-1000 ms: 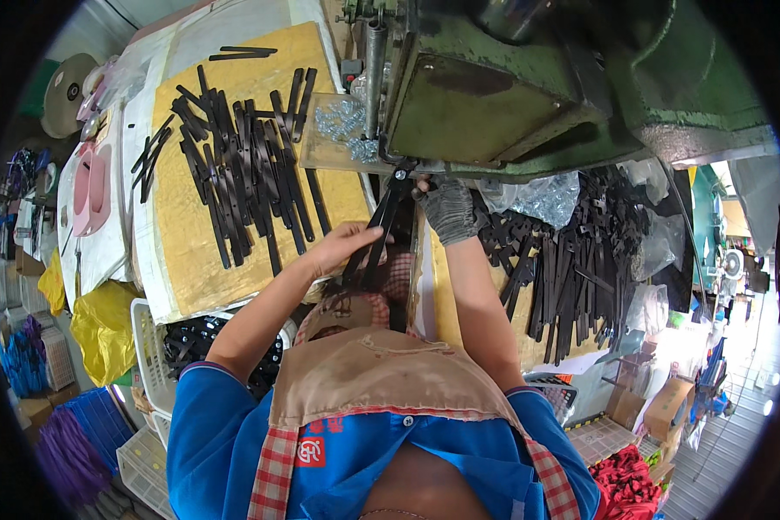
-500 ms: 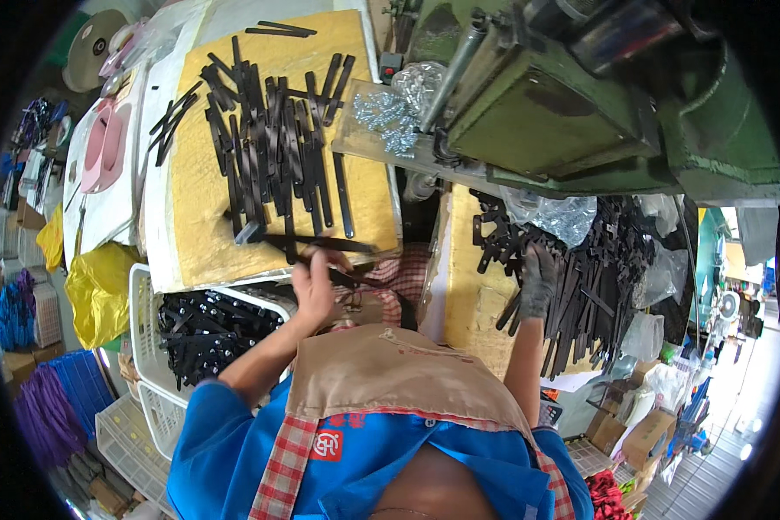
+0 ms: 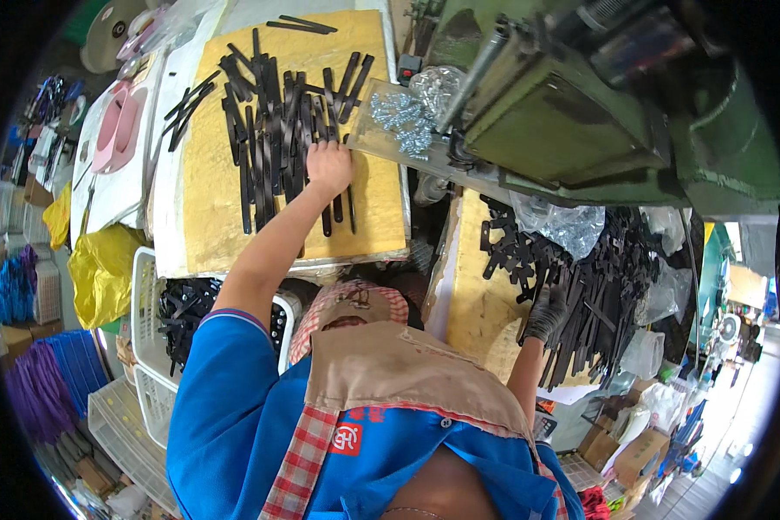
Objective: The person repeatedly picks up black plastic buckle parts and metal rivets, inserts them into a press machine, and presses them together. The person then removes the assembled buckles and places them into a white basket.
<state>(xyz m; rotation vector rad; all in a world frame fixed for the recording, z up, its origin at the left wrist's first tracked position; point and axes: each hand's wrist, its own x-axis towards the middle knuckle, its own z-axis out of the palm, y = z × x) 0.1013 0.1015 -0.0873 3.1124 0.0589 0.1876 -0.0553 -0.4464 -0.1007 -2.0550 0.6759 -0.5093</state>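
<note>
Toward the right edge of the yellow board (image 3: 381, 234), your left hand (image 3: 329, 163) touches black strips (image 3: 273, 130).
Likely light, stiff; pinch mid-length. I can't tell its fingers' grip, nor your right hand's (image 3: 546, 314).

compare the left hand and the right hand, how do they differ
The left hand is bare; the right hand wears a dark glove. The left hand reaches farther from the body than the right hand. The left hand is at the left pile of black strips, the right hand at the right pile.
</note>
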